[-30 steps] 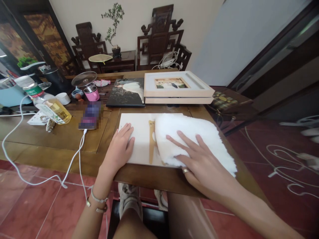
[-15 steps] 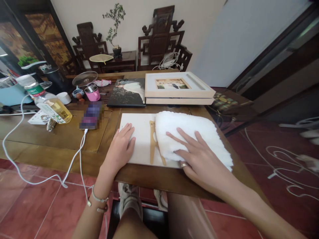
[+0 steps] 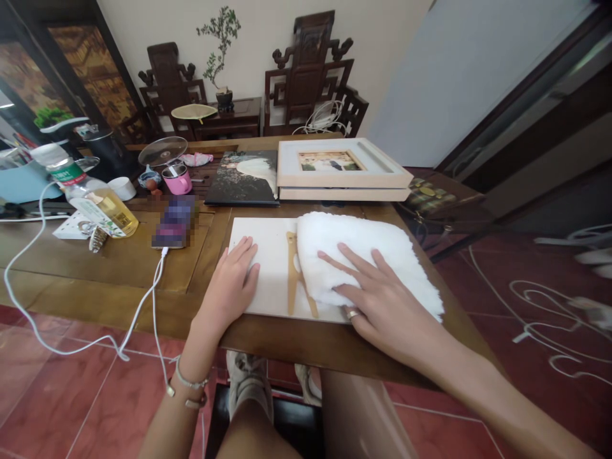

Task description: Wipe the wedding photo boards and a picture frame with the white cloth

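Observation:
My left hand (image 3: 234, 280) lies flat on the left edge of a pale flat panel (image 3: 265, 255), its fingers stretched out and close together. A tan forked shape (image 3: 292, 274) shows on the panel's surface; part of it disappears under a fluffy white cloth (image 3: 401, 255). On top of this cloth rests my right hand (image 3: 377, 303), fingers spread and palm down, with a ring on one finger. The cloth hides the panel's right part and hangs over toward the table's right side. Neither hand is wrapped round anything.
Behind the panel lie a dark photo panel (image 3: 246, 182) and stacked pale picture frames (image 3: 344, 185). A phone (image 3: 176, 220) with a white cable (image 3: 157, 274), a tilted bottle (image 3: 102, 204) and a pink mug (image 3: 178, 180) are at left. The wooden table (image 3: 363, 357) ends near my knees.
The white cloth has slid very slightly left across the panel, and my right hand has moved a little with it. My left hand stays in place.

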{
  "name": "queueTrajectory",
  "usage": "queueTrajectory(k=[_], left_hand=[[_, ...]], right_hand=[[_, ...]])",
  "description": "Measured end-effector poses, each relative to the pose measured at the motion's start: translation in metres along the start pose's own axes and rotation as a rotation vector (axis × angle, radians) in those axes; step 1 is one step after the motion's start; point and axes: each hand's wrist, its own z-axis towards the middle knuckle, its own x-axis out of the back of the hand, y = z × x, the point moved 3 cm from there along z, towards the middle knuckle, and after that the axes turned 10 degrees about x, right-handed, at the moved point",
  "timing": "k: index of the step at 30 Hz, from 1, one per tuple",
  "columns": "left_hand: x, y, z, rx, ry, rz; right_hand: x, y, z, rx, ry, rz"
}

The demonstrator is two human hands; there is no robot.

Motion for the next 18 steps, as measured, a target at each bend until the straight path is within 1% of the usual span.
queueTrajectory(k=[5,8,11,14,18], left_hand=[[-0.001,0.000,-0.002,0.002,0.001,-0.006],[0.000,0.000,-0.003,0.002,0.005,-0.007],[0.000,0.000,-0.001,0.003,-0.001,-0.003],[0.002,-0.001,0.003,0.004,-0.001,0.001],[0.004,-0.002,0.005,0.003,0.001,0.004]], right_hand=[[-0.003,0.013,0.003,0.018,0.004,0.050],[-0.003,0.013,0.003,0.015,0.000,0.077],[0.003,0.003,-0.002,0.023,0.002,0.081],[0.015,-0.015,-0.012,0.063,0.008,0.092],[0.034,-0.036,-0.025,0.153,-0.050,0.166]])
